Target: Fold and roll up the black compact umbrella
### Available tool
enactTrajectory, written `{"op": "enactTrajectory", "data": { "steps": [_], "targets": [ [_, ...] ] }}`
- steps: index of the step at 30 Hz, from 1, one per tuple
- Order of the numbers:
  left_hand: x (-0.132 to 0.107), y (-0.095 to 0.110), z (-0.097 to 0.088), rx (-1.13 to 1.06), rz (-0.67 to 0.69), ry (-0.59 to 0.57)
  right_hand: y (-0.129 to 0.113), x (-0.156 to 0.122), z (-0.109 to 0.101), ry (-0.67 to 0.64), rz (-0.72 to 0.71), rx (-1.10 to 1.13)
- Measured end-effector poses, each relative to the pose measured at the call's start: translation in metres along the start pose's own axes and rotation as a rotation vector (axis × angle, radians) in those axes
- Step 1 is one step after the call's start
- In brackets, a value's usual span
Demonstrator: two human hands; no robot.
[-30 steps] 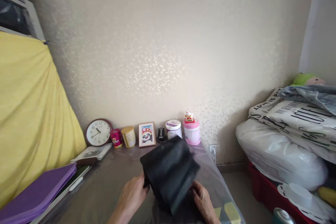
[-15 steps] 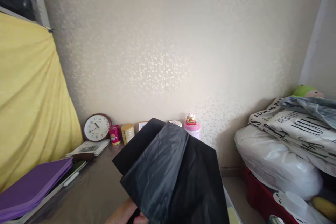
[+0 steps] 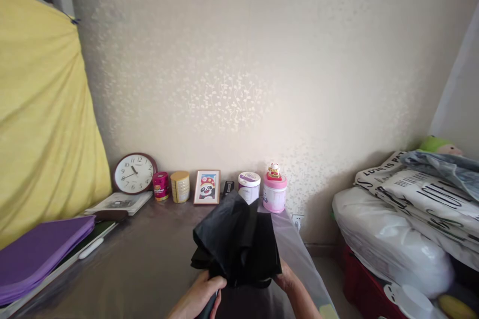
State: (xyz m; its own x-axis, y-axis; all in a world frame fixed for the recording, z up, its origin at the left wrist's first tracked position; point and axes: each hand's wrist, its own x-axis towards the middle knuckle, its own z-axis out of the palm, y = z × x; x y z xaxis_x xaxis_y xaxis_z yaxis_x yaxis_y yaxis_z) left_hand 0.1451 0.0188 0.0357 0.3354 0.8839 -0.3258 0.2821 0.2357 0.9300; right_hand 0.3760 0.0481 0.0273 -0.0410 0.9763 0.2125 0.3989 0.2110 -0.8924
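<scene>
I hold a crumpled black plastic bag [image 3: 237,241] above the grey table [image 3: 142,264], low in the middle of the view. My left hand [image 3: 204,289] grips the bag's lower left edge with curled fingers. At the bag's lower right, my right hand [image 3: 287,278] pinches the edge, and the bag hides part of it. The bag stands up in loose folds and covers part of the things behind it.
Along the wall stand a round clock [image 3: 134,173], a red tin [image 3: 160,186], a gold tin [image 3: 180,186], a panda picture frame [image 3: 207,187], a white jar [image 3: 249,187] and a pink jar [image 3: 275,192]. Purple folders [image 3: 37,251] lie left. Bagged bedding [image 3: 396,239] is piled right.
The black bag was flung up and spread wide half a second ago; now it has dropped back into a smaller bunch between my hands. The camera tilted slightly upward.
</scene>
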Motion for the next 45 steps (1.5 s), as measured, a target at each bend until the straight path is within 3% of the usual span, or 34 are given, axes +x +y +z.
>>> {"op": "enactTrajectory", "data": {
  "steps": [4,10,14,16,21,28,32,39,45],
  "targets": [
    [0.010,-0.005,0.014,0.058,-0.007,0.076,-0.001,-0.001,-0.010,-0.257,0.213,0.135],
    [0.012,-0.013,0.019,0.196,0.016,0.159,0.003,-0.016,-0.048,-0.405,0.356,0.055],
    [0.002,-0.011,0.013,0.274,0.053,0.098,0.021,-0.035,-0.072,-0.380,0.421,-0.033],
    [-0.003,-0.009,0.012,0.428,0.070,0.089,0.030,-0.045,-0.081,-0.357,0.422,-0.042],
    [-0.008,-0.008,0.016,0.821,0.146,0.257,0.045,-0.062,-0.094,-0.302,0.431,-0.102],
    [-0.013,-0.013,0.017,0.890,0.196,0.250,0.032,-0.057,-0.105,0.112,0.162,-0.384],
    [-0.014,-0.018,0.023,0.989,0.171,0.272,0.014,-0.048,-0.095,0.204,0.089,-0.348],
    [-0.012,-0.031,0.029,1.059,0.253,0.312,-0.027,-0.036,-0.064,0.222,-0.189,-0.471],
    [-0.011,-0.033,0.028,1.060,0.273,0.315,-0.058,-0.027,-0.034,0.100,-0.383,-0.687]
  ]
}}
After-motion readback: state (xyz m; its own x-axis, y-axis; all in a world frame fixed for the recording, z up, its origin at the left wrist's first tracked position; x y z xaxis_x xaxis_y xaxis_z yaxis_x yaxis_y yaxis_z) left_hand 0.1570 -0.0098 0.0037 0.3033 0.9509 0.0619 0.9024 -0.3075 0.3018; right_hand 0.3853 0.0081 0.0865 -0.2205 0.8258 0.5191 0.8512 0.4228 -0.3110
